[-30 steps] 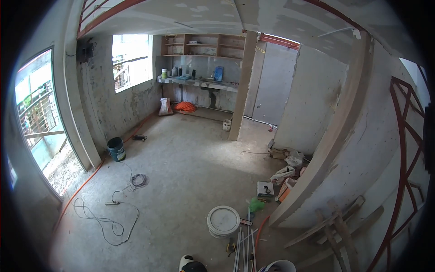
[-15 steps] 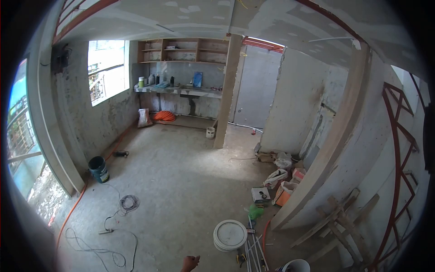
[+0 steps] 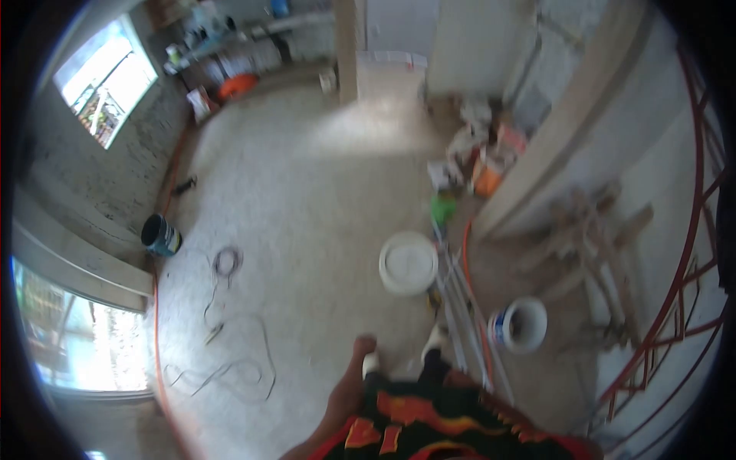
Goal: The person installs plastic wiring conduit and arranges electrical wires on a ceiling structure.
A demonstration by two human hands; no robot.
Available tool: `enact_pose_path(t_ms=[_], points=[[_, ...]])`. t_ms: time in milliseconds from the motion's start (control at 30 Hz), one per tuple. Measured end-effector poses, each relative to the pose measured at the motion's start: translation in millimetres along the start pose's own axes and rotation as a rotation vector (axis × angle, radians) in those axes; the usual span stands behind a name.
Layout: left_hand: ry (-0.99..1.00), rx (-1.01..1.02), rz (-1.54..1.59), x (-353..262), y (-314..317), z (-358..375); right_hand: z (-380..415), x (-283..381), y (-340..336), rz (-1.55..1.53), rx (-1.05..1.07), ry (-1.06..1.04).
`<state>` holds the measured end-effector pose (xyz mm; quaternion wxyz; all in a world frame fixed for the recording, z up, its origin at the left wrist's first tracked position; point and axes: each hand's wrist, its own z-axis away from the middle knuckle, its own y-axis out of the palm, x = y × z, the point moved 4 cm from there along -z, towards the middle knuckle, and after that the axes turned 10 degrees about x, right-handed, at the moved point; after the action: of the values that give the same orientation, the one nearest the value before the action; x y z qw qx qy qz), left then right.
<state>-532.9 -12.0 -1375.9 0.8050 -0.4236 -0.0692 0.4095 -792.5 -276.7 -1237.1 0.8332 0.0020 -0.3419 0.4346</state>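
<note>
My left hand (image 3: 365,344) hangs low in front of my body, over the concrete floor. Blur smears its fingers, and nothing large shows in it. Of my right arm only a bit shows beside my shirt; the hand itself is out of sight. Nearest ahead stands a round white bucket (image 3: 409,264) with a lid on. Long pale strips (image 3: 464,314) lie on the floor to its right. Farther right is an open white pail (image 3: 526,325), its contents too blurred to name. My feet show just beyond my patterned shirt (image 3: 414,418).
A grey cord (image 3: 264,345) lies loose on the left, with a coil (image 3: 228,262) above it. A dark bucket (image 3: 161,234) tilts by the left wall. Orange hose (image 3: 159,337) runs along that side. Sacks (image 3: 487,176) and wooden trestles (image 3: 590,245) stand right.
My view has tipped down and turned, so the bucket and cord sit higher and my shirt and feet have come in. My left hand shows farther into view, now with its forearm.
</note>
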Motion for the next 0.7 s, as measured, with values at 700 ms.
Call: enact_pose_path(t_ms=[700], points=[[-0.25,0.123,1.966,-16.0,48.2,-284.6,-56.5,-97.9,-77.9,-0.901,-0.338,0.305]])
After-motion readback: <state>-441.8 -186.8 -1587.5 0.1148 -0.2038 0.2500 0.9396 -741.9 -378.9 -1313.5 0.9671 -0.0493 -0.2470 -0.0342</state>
